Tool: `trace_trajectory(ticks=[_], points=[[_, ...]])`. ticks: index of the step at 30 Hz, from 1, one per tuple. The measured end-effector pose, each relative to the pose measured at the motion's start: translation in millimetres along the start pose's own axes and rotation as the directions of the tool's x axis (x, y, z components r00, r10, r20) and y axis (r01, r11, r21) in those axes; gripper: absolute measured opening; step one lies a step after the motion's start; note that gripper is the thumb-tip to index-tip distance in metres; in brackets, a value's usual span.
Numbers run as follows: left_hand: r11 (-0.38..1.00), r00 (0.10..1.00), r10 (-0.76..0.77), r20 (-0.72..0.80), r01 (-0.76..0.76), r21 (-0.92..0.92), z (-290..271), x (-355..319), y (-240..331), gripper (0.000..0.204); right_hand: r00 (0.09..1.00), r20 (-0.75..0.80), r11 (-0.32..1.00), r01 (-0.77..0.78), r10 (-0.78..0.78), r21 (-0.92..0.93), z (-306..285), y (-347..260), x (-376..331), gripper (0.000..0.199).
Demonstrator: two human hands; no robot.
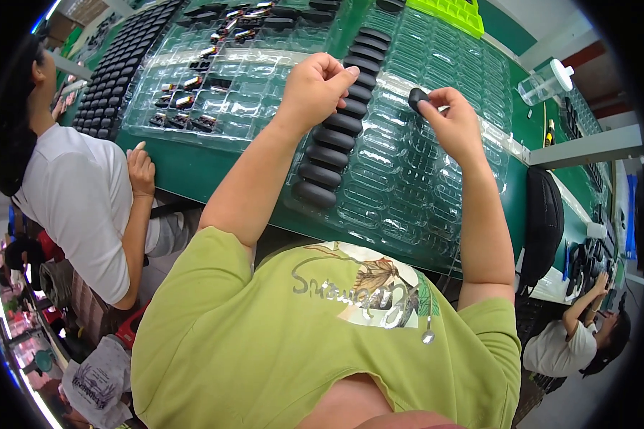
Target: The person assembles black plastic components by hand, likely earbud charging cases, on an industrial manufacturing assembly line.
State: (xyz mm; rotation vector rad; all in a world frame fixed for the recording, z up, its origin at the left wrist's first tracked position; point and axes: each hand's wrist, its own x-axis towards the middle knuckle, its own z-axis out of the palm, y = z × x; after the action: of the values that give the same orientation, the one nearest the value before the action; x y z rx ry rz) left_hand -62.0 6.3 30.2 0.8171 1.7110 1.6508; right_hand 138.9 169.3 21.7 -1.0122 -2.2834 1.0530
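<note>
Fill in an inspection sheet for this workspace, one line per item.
Surface: green table, largely covered by clear compartmented trays.
Work items: column of black oval pieces in a tray; another black piece held aloft.
Clutter: black bag at the right edge; clear lidded container beyond.
Left hand: fingers pinched over the column; grip unclear.
Right hand: holds the other black piece.
Cables: none clearly made out.
Surroundings: co-workers in white at left and lower right.

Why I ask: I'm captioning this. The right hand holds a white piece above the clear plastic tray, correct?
Not quite: the head view shows that the piece is black, not white. The right hand does hold it above the clear plastic tray.
</note>
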Motion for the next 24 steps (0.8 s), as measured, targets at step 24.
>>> trace_trajectory(ticks=[24], points=[[0.85,0.919,-0.026,0.394,0.228,-0.475,27,-24,-10,0.033,0.95,0.21,0.791,0.058,-0.232,0.609,14,-51,-25,0.04]])
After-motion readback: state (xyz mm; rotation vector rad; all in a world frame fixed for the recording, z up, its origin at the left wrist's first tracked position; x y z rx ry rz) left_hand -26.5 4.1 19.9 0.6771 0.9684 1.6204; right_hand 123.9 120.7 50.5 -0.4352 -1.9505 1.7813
